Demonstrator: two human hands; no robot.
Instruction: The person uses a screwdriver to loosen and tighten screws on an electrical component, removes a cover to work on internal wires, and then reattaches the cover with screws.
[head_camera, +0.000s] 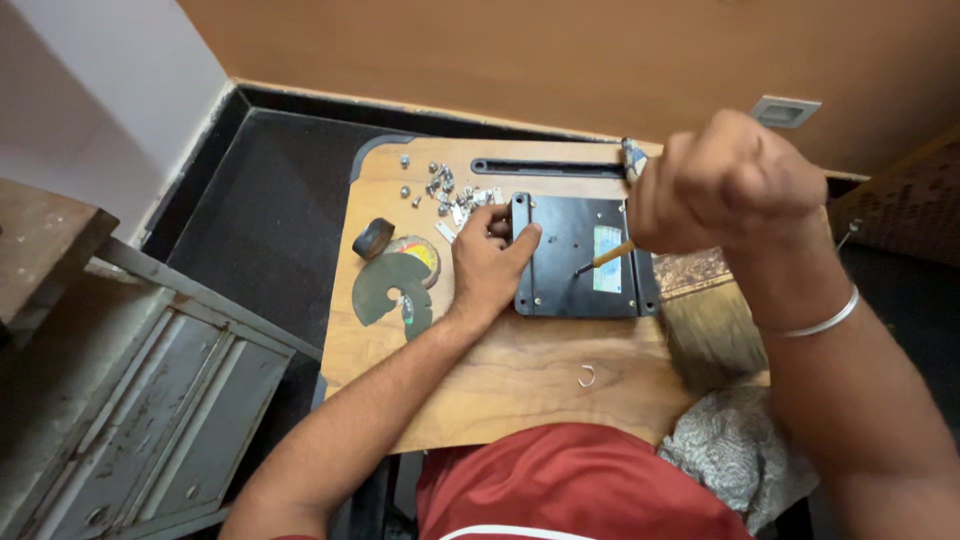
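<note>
Right hand (725, 180) fisted tight around a screwdriver (608, 255), tip on the black plate (565, 240). Left hand (487, 265) presses the plate's edge, fingers together. Loose screws (445, 187) and cutting discs (397, 287) lie just left; a brush (712, 330) sits right.

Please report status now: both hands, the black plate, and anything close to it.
Left hand flat on black plate edge. Right hand fisted on screwdriver, tip on plate. Loose screws, brush beside.
</note>
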